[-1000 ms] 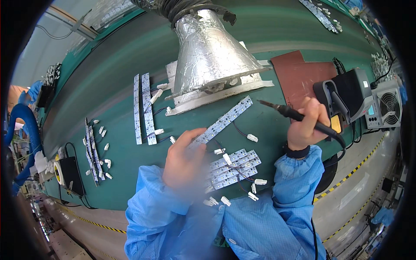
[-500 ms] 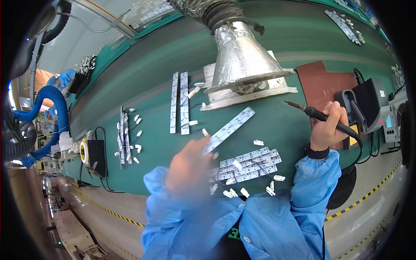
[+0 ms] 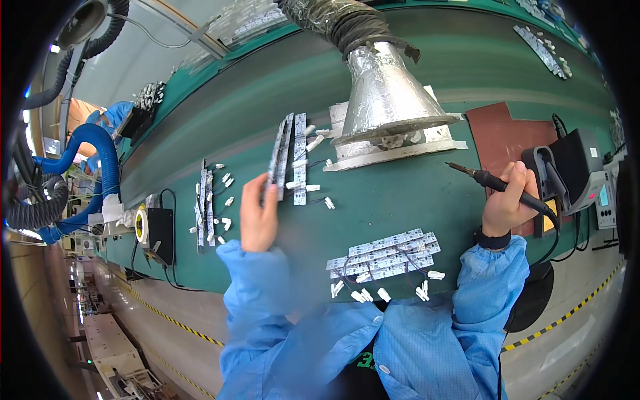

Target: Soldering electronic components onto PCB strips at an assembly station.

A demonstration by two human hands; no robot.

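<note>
My left hand [image 3: 259, 217] grips the near end of a narrow white circuit board strip [image 3: 274, 160], between thumb and fingers. This strip is slightly blurred and lies along the left side of another strip [image 3: 287, 160]; whether they touch I cannot tell. A further strip [image 3: 301, 170] lies just right of them, with white connectors by it. On the right, my right hand [image 3: 510, 203] is closed round the dark handle of a soldering iron [image 3: 493, 181], its tip pointing left above the green mat. Several strips with wired connectors form a stack [image 3: 390, 253] near the front edge.
A foil-covered extraction hood [image 3: 397, 93] stands at the back centre. Right of it are a brown mat [image 3: 493, 127] and a soldering station with holder [image 3: 573, 163]. More strips [image 3: 201, 210] and a black box [image 3: 159, 230] are at left. A blue hose [image 3: 100, 143] curves beyond.
My left hand has carried the strip left and away from me, from above the mat's middle to beside the two upright strips. My right hand keeps the iron in nearly the same pose.
</note>
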